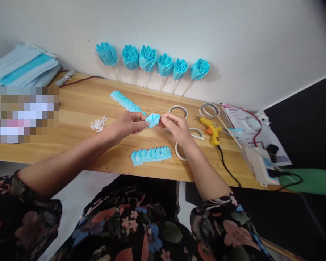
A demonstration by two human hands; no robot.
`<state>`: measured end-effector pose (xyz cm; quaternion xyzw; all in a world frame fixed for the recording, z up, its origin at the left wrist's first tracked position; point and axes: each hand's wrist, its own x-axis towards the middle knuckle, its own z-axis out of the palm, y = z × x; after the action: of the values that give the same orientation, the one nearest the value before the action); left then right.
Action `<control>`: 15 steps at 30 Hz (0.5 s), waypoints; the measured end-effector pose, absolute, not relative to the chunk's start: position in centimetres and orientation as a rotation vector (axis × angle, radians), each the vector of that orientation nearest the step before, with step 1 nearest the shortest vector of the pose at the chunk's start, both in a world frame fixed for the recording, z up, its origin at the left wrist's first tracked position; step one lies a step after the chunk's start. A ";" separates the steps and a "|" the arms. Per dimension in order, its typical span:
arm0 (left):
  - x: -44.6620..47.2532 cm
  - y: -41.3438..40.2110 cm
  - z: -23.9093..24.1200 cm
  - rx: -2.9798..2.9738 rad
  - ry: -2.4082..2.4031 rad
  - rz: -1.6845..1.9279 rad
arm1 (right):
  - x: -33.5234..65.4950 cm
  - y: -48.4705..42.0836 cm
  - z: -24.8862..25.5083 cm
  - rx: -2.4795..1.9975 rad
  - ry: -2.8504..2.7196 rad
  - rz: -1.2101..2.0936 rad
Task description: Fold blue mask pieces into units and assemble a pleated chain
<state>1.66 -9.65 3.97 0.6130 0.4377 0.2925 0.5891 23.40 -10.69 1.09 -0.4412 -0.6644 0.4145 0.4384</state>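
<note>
Between my two hands, a small folded blue petal (153, 120) is held up over the middle of the table. My left hand (129, 125) pinches its left edge with thumb and forefinger. On the other side, my right hand (176, 125) grips its right corner the same way. Below them lies an overlapping row of folded blue petals (151, 156), near the table's front edge. A second row of blue petals (126, 102) slants away behind my left hand, its right end close to the fingers.
Several blue flowers on sticks (148, 59) lean on the wall. Tape rolls (209, 110) and a yellow glue gun (214, 132) lie to the right, its cord running to a power strip (260, 166). White scraps (98, 124) and stacked blue masks (21, 67) are on the left.
</note>
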 end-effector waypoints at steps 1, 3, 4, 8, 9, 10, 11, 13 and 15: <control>1.7 -9.7 4.0 1.444 1.039 0.647 | 23.5 -10.6 1.1 -1.092 -1.625 1.028; 1.8 -9.8 4.0 1.493 1.070 0.592 | 23.5 -10.5 0.9 -1.099 -1.613 1.013; 1.9 -9.9 4.1 1.521 1.077 0.580 | 23.5 -10.5 0.8 -1.109 -1.625 1.004; 1.9 -9.7 3.9 1.659 1.065 0.584 | 23.7 -10.3 0.7 -1.161 -1.709 0.946; 1.7 -9.5 3.8 1.703 1.062 0.595 | 23.9 -10.2 0.8 -1.159 -1.711 0.928; 1.4 -9.3 3.7 1.758 1.069 0.614 | 24.2 -10.1 0.9 -1.153 -1.699 0.907; 1.0 -8.9 3.5 1.827 1.084 0.638 | 24.5 -9.9 1.0 -1.146 -1.676 0.883; 0.2 -8.3 2.9 2.022 1.141 0.683 | 25.3 -9.6 1.2 -1.144 -1.614 0.842; -0.7 -7.7 2.0 2.234 1.164 0.700 | 26.0 -9.3 1.2 -1.165 -1.569 0.841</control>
<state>-0.70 -7.67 2.03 0.8249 0.4300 0.2586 0.2604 25.98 -9.26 1.20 -0.4786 -0.6446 0.3455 0.4858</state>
